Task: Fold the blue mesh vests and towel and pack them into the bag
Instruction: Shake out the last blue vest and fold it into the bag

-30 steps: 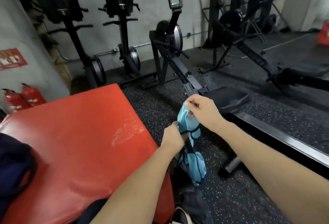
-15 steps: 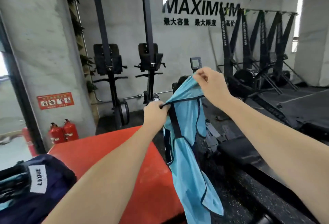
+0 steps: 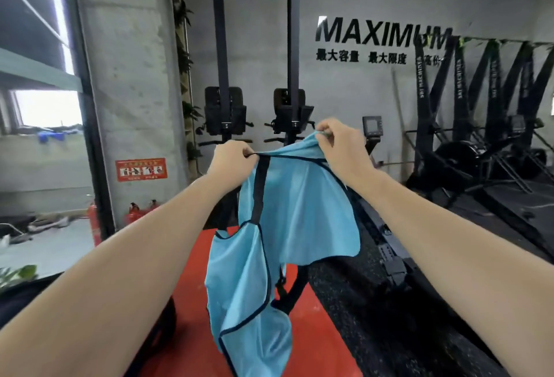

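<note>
A light blue mesh vest (image 3: 299,211) with dark trim and a black strap hangs in the air in front of me, over the red mat (image 3: 314,343). My left hand (image 3: 232,159) pinches its dark top edge on the left. My right hand (image 3: 340,144) grips the bunched top corner on the right, slightly higher. The vest's lower part drops down to the bottom of the view. A dark bag (image 3: 156,325) shows only as a sliver under my left forearm. No towel is in view.
Black gym machines (image 3: 287,118) stand against the grey wall ahead, and more racks (image 3: 479,124) fill the right. A rowing machine rail (image 3: 389,256) runs along the dark floor to the right of the mat. Red fire extinguishers (image 3: 135,214) stand by the concrete pillar.
My view has tilted up from the floor to the wall. Both hands have raised the vest and pulled apart, so the bunched vest now hangs spread open.
</note>
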A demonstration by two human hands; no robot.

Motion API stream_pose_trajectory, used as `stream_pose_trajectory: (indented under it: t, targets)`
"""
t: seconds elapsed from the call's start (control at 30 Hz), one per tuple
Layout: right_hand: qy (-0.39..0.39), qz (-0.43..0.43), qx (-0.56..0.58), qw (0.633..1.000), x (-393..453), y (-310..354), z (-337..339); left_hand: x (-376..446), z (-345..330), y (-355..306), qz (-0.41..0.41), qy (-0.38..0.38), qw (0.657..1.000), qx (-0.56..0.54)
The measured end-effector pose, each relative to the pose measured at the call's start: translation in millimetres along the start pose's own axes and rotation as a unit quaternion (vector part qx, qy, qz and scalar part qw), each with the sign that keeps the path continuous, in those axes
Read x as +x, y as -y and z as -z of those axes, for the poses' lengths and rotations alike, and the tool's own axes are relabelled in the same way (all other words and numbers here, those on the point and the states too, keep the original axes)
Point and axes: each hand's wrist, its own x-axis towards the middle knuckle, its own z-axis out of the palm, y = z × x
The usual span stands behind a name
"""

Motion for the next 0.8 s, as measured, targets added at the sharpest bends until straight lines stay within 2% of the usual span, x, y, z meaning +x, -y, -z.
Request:
stream_pose_trajectory:
  t: [0.1, 0.17, 0.27, 0.33, 0.47, 0.63, 0.8]
  targets:
    - [0.071, -0.020, 0.007, 0.997, -24.6, -3.9, -52.3, -18.8, -14.7, 55.1, 0.041, 0.064, 0.997, 0.030]
    - [0.162, -0.044, 0.009, 0.986, -45.6, -7.9, -91.5, -37.8, -27.7, 97.6, 0.074, 0.109, 0.990, 0.041]
    - [0.329, -0.066, 0.008, 0.942, -87.0, -14.0, -146.7, -70.8, -52.3, 161.8, 0.134, 0.167, 0.975, 0.062]
    - [0.385, -0.079, 0.018, 0.919, -122.5, -20.2, -176.7, -96.4, -70.5, 199.1, 0.152, 0.199, 0.965, 0.077]
    - [0.439, -0.131, 0.042, 0.888, -196.8, -44.9, -222.0, -156.5, -107.2, 245.4, 0.166, 0.241, 0.954, 0.060]
    - [0.485, -0.191, 0.049, 0.852, -273.1, -68.0, -250.0, -223.0, -143.1, 263.4, 0.194, 0.271, 0.943, 0.029]
    - [0.482, -0.199, 0.041, 0.852, -304.9, -88.2, -259.3, -253.6, -156.7, 275.1, 0.166, 0.326, 0.919, 0.146]
